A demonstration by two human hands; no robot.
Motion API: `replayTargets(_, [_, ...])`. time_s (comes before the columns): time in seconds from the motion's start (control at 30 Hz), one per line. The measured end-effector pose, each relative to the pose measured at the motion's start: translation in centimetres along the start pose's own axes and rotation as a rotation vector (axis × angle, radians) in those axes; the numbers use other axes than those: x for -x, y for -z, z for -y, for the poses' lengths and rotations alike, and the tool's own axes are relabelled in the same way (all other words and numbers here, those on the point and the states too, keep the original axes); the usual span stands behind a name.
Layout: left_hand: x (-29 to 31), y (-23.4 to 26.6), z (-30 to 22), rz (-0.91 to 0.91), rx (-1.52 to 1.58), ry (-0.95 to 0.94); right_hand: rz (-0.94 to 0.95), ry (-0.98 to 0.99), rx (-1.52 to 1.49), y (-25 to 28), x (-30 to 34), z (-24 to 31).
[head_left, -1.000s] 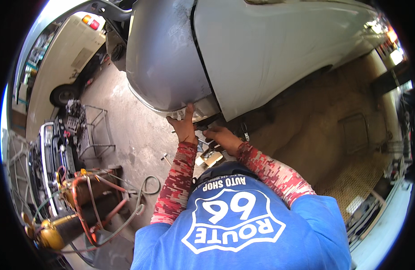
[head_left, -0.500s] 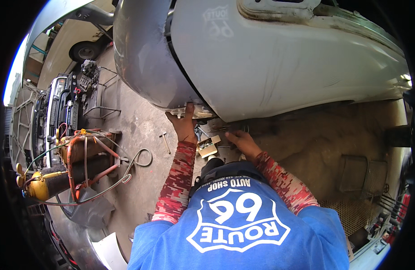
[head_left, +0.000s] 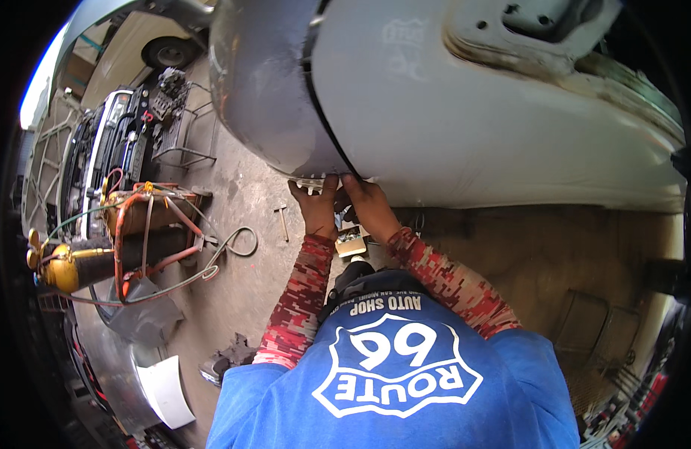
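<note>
At the lower edge of a dark grey, rounded body panel (head_left: pixel 263 97), my left hand (head_left: pixel 315 211) grips with its thumb up against the surface and its fingers bent around the rim. Close beside it, my right hand (head_left: pixel 369 209) is closed at the lower end of the dark seam, its thumb pressed up at the edge. Whatever its fingers hold, if anything, is hidden behind the hand. To the right of the seam spreads a larger light grey body panel (head_left: pixel 428 127). A small open cardboard box (head_left: pixel 351 244) with small parts lies below my hands.
A hammer (head_left: pixel 282 223) lies on the concrete floor (head_left: pixel 241 196). On the left, an orange cart (head_left: pixel 121 247) carries gas cylinders, one with a yellow top (head_left: pixel 63 271), and a looped hose (head_left: pixel 244 243). A metal stand (head_left: pixel 182 131) and vehicle front parts (head_left: pixel 110 142) are behind it.
My right hand has moved left and up from beside the box to the panel edge, next to my left hand. The view has shifted, with the panels now further right.
</note>
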State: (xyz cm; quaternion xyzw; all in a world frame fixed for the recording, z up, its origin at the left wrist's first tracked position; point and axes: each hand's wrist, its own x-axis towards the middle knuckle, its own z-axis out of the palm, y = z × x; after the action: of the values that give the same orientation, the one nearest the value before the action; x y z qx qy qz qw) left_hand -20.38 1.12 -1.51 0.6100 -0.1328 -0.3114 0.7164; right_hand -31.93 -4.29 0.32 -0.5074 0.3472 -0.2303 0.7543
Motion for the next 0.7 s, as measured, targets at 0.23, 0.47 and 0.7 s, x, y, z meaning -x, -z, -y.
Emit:
replayTargets(0.23, [-1.0,0.9,1.2,-0.005,-0.069,-0.018,-0.043,-0.015,-0.026,-0.7,-1.0,-1.0])
replayTargets(0.47, [-0.6,0.9,1.1,-0.050,-0.267,-0.053,-0.067,0.046,-0.141,-0.5,-0.2,-1.0])
replayTargets(0.7, [-0.6,1.5,0.5,-0.053,-0.460,-0.079,-0.069,-0.003,-0.199,-0.8,0.2,-1.1])
